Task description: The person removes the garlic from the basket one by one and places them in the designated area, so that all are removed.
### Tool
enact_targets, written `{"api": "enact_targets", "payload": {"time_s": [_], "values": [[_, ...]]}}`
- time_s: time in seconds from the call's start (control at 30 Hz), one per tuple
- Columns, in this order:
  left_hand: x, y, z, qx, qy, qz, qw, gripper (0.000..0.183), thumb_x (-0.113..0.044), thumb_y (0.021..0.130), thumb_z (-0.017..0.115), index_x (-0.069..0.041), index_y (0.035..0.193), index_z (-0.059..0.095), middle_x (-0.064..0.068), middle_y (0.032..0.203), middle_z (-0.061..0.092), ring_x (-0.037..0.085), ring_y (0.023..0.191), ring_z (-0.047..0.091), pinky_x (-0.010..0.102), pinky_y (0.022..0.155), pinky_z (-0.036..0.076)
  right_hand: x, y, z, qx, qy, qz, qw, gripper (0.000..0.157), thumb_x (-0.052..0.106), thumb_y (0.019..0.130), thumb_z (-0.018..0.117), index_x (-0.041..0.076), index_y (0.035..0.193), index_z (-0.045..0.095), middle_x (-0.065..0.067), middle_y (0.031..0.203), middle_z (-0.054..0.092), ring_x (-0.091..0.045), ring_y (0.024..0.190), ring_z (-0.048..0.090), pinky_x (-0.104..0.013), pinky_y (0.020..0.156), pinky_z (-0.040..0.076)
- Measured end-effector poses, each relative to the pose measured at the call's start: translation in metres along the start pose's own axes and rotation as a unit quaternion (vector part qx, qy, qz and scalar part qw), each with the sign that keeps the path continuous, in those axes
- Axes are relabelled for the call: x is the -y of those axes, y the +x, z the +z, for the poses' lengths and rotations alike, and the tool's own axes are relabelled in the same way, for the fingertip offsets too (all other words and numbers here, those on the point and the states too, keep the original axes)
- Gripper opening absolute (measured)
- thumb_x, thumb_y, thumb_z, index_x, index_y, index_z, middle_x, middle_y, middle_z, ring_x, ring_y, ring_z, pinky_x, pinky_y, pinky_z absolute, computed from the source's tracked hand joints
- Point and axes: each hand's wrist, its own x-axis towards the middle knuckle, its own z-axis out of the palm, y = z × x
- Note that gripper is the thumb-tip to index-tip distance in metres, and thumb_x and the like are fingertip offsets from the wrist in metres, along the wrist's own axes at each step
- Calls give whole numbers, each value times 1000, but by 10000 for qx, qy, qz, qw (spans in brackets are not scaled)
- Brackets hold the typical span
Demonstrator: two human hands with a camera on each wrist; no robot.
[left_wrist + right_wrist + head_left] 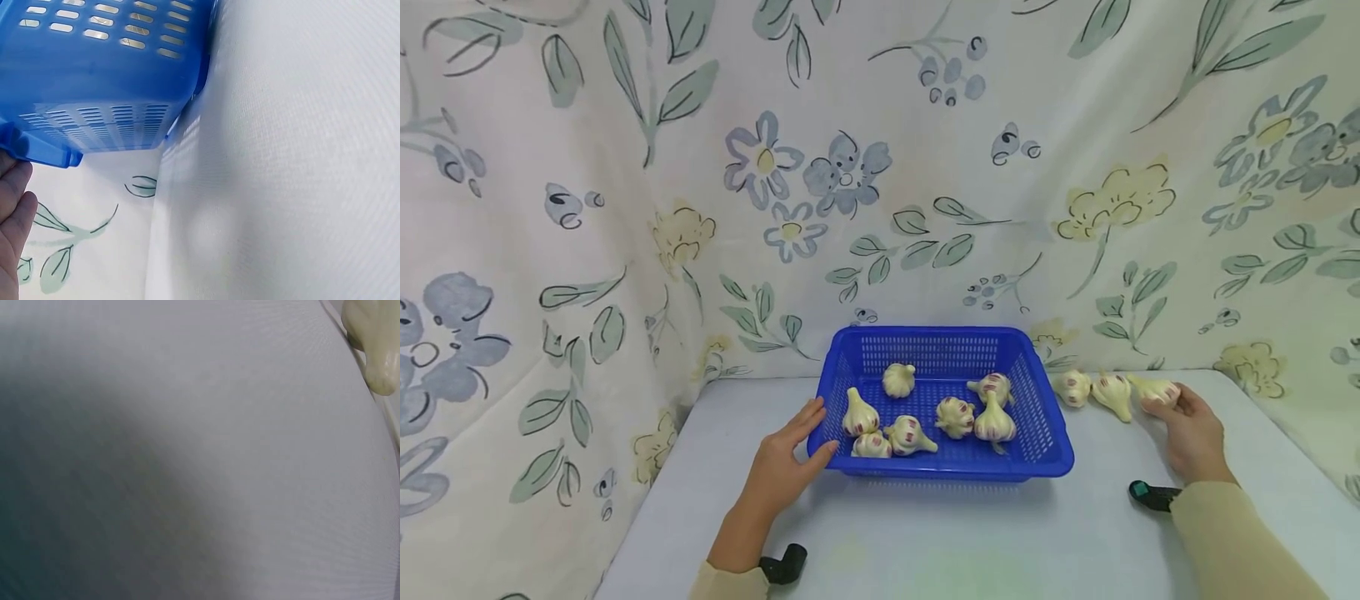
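A blue plastic basket (940,475) with slotted walls holds several garlic bulbs (907,435), white with purplish marks. My left hand (786,462) rests against its left front corner, fingers along the rim and thumb at the front; the left wrist view shows the fingertips right at the rim. To the right of the basket, three more bulbs lie in a row on the table. My right hand (1197,433) grips the rightmost garlic bulb (1156,390), partly covering it. In the right wrist view, part of a pale garlic bulb (382,347) shows at the top right corner.
Next to the basket's right wall lie a garlic bulb (1073,388) and another garlic bulb (1112,395). The white table (917,550) ends at a floral curtain (917,192) hanging behind and at the sides. Black wrist camera mounts (784,564) show by both wrists.
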Motion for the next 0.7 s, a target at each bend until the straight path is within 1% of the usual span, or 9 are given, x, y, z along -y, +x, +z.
{"api": "enact_targets", "payload": {"time_s": [0.17, 0.37, 0.43, 0.57, 0.7], "values": [[1, -1, 2, 13, -80, -35, 10000, 57, -35, 88, 74, -8, 136, 59, -1, 148, 50, 23, 137, 47, 44, 106, 43, 1, 0, -1, -1, -82, 12, 10000, 99, 35, 84, 78, 27, 159, 14, 5, 166, 9, -11, 152, 10, -32, 123, 15], [4, -2, 4, -124, -110, 240, 9996, 55, -29, 87, 76, -4, 134, 60, 1, 146, 52, 22, 135, 49, 43, 105, 44, -1, -1, -2, 36, 48, 81, 9999, 101, 32, 83, 80, 26, 159, 13, 6, 166, 9, -11, 152, 8, -31, 123, 14], [4, -3, 3, -138, -111, 275, 9995, 55, -29, 87, 76, -4, 134, 61, 2, 146, 52, 21, 135, 49, 43, 105, 44, -2, -2, -2, 57, 65, 62, 9999, 101, 32, 83, 80, 26, 159, 13, 6, 166, 9, -11, 152, 8, -31, 123, 14], [3, -3, 2, -109, -112, 235, 9996, 55, -30, 87, 75, -4, 134, 61, 1, 146, 52, 21, 135, 49, 43, 105, 45, -2, -3, -3, 114, 142, 112, 9998, 103, 33, 81, 81, 27, 159, 13, 7, 166, 9, -11, 152, 7, -33, 124, 14], [3, -2, 2, -81, -64, 184, 9998, 56, -32, 88, 74, -6, 135, 60, 1, 147, 52, 22, 136, 48, 43, 105, 45, -2, -3, -3, 132, 91, 165, 9997, 105, 35, 80, 82, 29, 158, 13, 8, 166, 8, -12, 153, 7, -34, 124, 13]]}}
